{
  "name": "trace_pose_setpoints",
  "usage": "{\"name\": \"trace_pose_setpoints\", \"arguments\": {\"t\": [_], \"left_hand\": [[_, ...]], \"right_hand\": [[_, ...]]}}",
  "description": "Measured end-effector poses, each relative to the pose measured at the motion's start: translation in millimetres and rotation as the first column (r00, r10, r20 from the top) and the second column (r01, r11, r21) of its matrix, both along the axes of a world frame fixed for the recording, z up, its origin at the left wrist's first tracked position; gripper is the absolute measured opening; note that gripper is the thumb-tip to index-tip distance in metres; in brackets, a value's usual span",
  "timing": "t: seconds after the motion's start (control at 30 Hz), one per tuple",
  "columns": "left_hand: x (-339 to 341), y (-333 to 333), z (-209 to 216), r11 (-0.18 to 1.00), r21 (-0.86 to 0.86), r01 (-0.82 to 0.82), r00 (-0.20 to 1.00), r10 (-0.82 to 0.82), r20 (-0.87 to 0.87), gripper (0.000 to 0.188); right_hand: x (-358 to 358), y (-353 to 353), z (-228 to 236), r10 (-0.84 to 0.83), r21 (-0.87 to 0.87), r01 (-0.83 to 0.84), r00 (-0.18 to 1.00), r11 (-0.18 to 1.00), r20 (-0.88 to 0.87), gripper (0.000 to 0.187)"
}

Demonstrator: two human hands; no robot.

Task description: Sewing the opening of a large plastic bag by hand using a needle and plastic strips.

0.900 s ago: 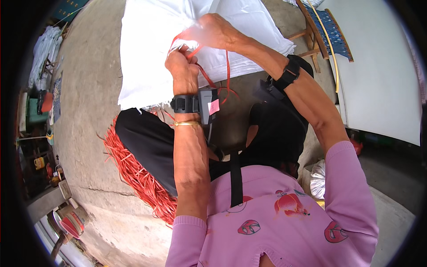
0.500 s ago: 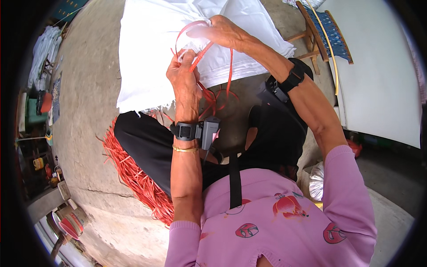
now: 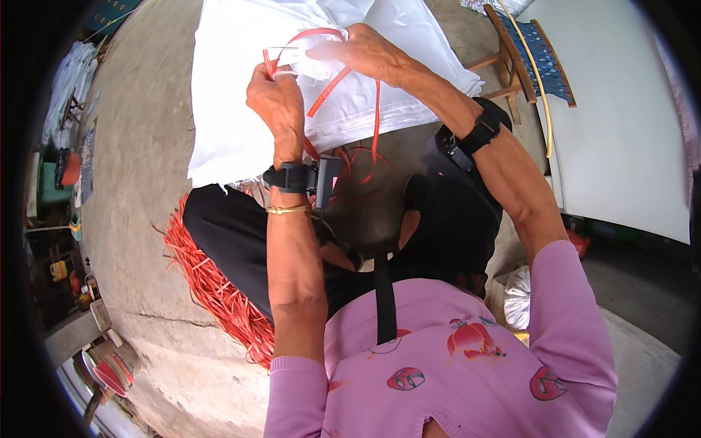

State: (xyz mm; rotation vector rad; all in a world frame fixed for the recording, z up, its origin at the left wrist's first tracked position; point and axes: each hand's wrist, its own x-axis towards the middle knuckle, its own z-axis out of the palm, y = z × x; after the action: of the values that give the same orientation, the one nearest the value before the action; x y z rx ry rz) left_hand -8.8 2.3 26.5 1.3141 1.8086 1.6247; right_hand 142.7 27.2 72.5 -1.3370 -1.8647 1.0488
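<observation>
White woven cloth [image 3: 226, 124] spreads over the floor and up to my knees. Bunched fabric [image 3: 315, 67] rises from it between my hands. My left hand [image 3: 277, 98] is closed, pinching a red plastic strip [image 3: 269, 64] at the left of the bunch. A thin pale line, needle or thread, I cannot tell which, runs from there toward the right. With fingers closed on the bunched cloth, my right hand [image 3: 365, 55] also has a red strip [image 3: 328, 91] looped around its fingers and hanging below. The fingertips of both hands are partly hidden.
A thick bundle of red strips [image 3: 219, 292] lies beside my left leg. More loose strips [image 3: 358, 164] dangle between my knees. A wooden folding stool [image 3: 515, 55] with a blue seat stands at the upper right, next to a large white panel [image 3: 621, 131].
My left hand has moved up and left, away from the hanging red strip, drawing a thin line taut. My right hand stays nearly in place on the bunched cloth.
</observation>
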Motion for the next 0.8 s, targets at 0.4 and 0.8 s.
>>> {"name": "trace_pose_setpoints", "arguments": {"t": [0.4,0.8], "left_hand": [[18.7,-16.3,1.6,0.889,0.210,0.406,0.528,-0.416,0.741,0.021],[38.4,-34.8,-3.3,0.952,-0.043,0.301,0.450,-0.102,0.887,0.020]], "right_hand": [[2.0,-1.5,-9.5,0.008,-0.122,-0.048,0.951,0.991,-0.309,0.046],[9.1,-1.9,-7.8,-0.035,-0.138,-0.012,0.941,0.990,-0.337,0.037]]}}
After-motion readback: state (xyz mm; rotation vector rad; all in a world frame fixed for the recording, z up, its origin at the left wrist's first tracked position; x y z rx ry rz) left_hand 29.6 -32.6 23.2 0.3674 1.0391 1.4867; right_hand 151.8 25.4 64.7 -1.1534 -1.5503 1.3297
